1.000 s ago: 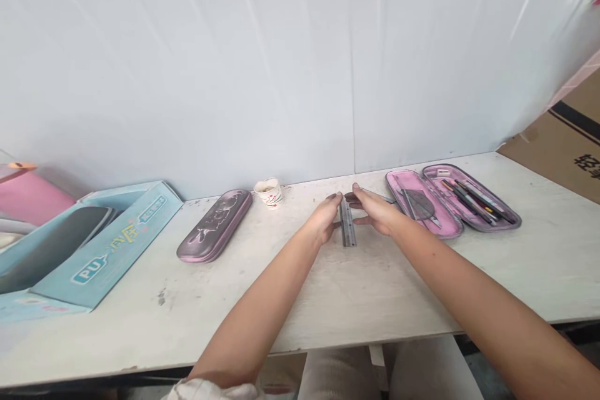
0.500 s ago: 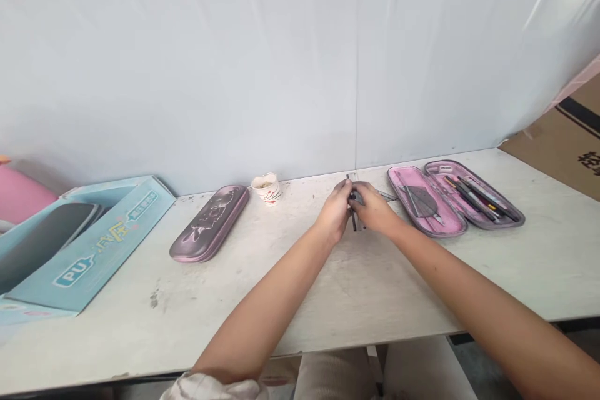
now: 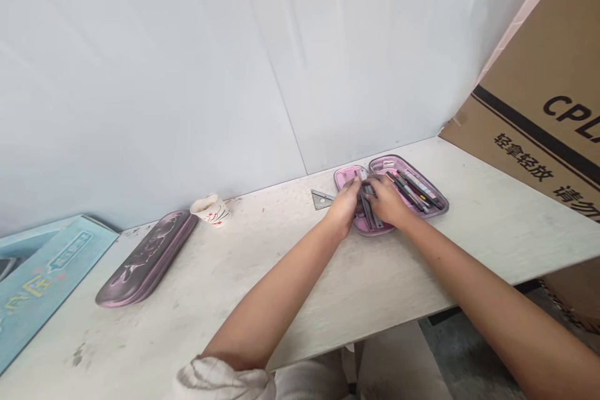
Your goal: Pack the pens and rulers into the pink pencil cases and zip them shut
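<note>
An open pink pencil case lies at the back of the white table, its right half filled with several pens. Both my hands rest over its left half. My left hand and my right hand have their fingers closed on a grey ruler, which lies lengthwise in that half of the case. A small grey set square sits on the table just left of the case, apart from my left hand.
A closed purple pencil case lies at the left, with a small paper cup behind it. A light blue box is at the far left. A big cardboard box stands at the right end. A pale wall runs behind.
Both hands have carried the ruler from the middle of the table to the right, into the open pink case. The view has swung to the right.
</note>
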The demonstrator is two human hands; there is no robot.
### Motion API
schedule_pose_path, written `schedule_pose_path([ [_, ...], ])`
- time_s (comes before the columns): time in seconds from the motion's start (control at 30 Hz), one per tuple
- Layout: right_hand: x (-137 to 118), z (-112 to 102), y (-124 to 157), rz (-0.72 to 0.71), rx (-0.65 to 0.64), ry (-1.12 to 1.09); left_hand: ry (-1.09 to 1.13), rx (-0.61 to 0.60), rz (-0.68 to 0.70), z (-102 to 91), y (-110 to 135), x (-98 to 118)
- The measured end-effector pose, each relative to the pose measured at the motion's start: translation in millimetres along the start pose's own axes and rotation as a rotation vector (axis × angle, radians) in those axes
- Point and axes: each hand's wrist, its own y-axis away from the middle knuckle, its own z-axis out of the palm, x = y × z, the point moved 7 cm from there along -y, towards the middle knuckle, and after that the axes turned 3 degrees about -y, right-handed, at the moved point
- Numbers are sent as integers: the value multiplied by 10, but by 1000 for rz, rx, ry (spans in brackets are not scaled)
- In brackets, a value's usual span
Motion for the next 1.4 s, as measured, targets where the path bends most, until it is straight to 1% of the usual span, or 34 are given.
schedule_pose_path([
  [0.07,29,44,-25,-7,-70,29,-89,22,22,-18,-61,12],
  [0.17,19,101,-69,-17,-160,74,-196,80,86,-201,-116,136],
  [0.23,1,120,-104,-14,-193,110,-271,129,113,-414,-134,226],
  [0.3,-51,133,-143,-25,-203,144,-356,218,100,-693,-139,269],
  [0.4,-235,207,-187,-85,-237,225,-391,335,39,-1085,-129,221],
  [0.43,-326,259,-193,-121,-267,274,-382,353,22,-1176,-124,186],
  [0.5,-522,394,-192,-194,-334,377,-359,372,3,-1295,-109,119],
  [0.6,-781,622,-185,-262,-400,468,-305,381,-13,-1360,-74,45],
  [0.73,-967,907,-168,-258,-445,544,-178,390,-56,-1415,-18,-22],
  [0.83,-1081,1068,-106,-257,-473,574,-74,405,-99,-1514,25,-63],
  [0.97,-1305,1222,43,-299,-512,564,9,421,-124,-1676,96,-80],
  [1.07,-1458,1289,142,-334,-538,540,20,433,-125,-1785,167,-78],
  [1.13,-1517,1300,183,-346,-552,521,7,440,-109,-1854,227,-65],
  [1.27,-1521,1256,224,-352,-576,482,-39,466,-79,-1977,395,-22],
  [1.33,-1487,1219,237,-355,-586,456,-43,472,-91,-1984,488,-5],
  [1.4,-1447,1180,254,-361,-597,425,-36,450,-125,-1921,558,-2],
])
